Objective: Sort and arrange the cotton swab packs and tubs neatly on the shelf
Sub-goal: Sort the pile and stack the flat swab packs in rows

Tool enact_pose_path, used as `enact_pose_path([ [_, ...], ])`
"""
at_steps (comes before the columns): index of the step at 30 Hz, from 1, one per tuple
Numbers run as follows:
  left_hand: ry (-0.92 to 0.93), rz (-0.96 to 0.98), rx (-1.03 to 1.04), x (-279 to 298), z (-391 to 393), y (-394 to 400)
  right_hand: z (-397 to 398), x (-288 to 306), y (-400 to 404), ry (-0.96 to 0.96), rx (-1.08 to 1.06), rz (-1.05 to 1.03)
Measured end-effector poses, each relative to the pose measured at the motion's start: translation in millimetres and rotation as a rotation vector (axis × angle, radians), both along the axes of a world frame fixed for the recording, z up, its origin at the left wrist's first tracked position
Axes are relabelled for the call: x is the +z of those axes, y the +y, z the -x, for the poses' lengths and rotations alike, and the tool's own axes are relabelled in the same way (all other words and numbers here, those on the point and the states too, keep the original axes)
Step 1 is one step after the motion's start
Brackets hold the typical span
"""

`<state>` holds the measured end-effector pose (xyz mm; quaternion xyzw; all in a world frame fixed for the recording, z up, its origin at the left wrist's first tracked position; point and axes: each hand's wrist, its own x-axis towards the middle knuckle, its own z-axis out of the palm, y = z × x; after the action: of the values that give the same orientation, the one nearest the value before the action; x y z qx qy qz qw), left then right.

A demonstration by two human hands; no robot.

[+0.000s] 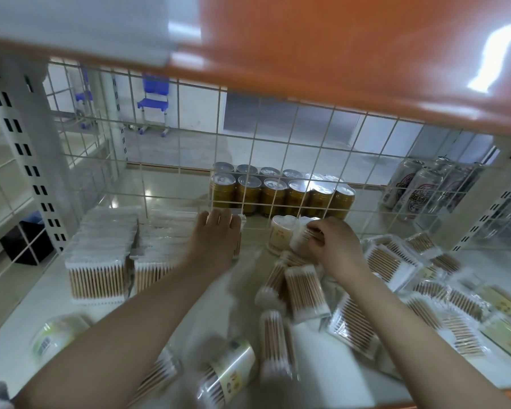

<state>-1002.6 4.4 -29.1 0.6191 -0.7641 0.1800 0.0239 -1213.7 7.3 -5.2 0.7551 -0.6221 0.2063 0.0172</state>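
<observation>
White shelf [27, 314], wire mesh back [278, 149]; left hand [216, 234] flat on packs [163, 249], right hand [334, 246] fingers gripping tub [300, 236]

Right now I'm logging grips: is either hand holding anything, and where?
The right hand grips a tub by its side. The left hand rests flat on the packs, holding nothing.
</observation>
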Motion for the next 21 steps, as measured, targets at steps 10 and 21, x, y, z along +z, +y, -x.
enact_pose_path([
  [10,-0.006,0.058,-0.09,-11,-1,16,-15,17,15,-0.228,0.028,0.094],
  [21,0.211,0.323,-0.22,-18,-21,42,-46,16,33,-0.48,0.102,-0.013],
])
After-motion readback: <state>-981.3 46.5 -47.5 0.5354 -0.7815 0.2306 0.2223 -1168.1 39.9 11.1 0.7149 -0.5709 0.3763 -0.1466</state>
